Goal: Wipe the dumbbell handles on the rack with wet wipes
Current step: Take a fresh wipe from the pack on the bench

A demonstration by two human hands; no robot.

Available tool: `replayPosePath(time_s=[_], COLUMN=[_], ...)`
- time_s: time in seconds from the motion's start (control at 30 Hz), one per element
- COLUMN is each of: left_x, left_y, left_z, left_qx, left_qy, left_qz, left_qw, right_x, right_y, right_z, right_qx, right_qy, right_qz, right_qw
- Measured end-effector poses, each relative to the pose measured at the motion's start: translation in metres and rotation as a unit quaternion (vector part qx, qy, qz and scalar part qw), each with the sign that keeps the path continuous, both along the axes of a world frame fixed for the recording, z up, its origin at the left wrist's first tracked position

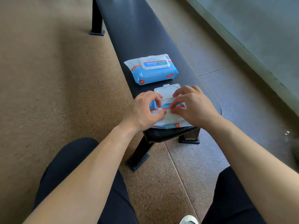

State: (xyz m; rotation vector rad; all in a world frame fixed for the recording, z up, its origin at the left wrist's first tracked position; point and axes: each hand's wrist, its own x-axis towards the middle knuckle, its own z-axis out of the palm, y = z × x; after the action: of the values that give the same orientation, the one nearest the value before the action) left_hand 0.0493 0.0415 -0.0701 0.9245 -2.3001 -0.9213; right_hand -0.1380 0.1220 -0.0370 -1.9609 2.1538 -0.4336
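Both hands at the open wipe pack (pixel 169 122) on the bench (pixel 145 38) — my left hand (pixel 142 110) and right hand (pixel 192 105) pinch the wipe (pixel 168 113); I draw it out slowly, pack steadied — no dumbbells in view.

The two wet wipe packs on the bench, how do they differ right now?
The far pack has its lid shut; the near pack has its lid flipped open. The far pack lies untouched, while both hands, left and right, work at the near pack's opening. Both are blue and white and lie on the black bench.
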Motion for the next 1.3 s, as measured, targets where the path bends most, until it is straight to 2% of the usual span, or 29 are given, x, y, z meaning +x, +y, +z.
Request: replayPosePath(time_s=[0.53, 0.73, 0.9, 1.17, 1.3], left_x=[0.001, -0.001, -0.007, -0.020, -0.026], left_y=[-0.003, 0.000, 0.002, 0.007, 0.013], left_z=[-0.003, 0.000, 0.009, 0.017, 0.022], left_qx=[0.036, 0.030, 0.031, 0.006, -0.021], left_qy=[-0.013, -0.016, -0.054, -0.043, -0.064], left_qz=[-0.019, -0.016, -0.006, 0.038, 0.045], left_qw=[0.999, 0.999, 0.998, 0.998, 0.997], right_x=[0.004, -0.001, 0.000, 0.003, 0.005], right_y=[-0.004, -0.001, 0.005, 0.006, 0.009], right_z=[0.001, -0.007, -0.017, -0.033, -0.039], right_qx=[0.026, -0.008, -0.063, -0.105, -0.136], right_qy=[0.128, 0.102, 0.082, 0.041, 0.019], right_qz=[0.085, 0.092, 0.085, 0.030, 0.025], right_qw=[0.988, 0.990, 0.991, 0.993, 0.990])
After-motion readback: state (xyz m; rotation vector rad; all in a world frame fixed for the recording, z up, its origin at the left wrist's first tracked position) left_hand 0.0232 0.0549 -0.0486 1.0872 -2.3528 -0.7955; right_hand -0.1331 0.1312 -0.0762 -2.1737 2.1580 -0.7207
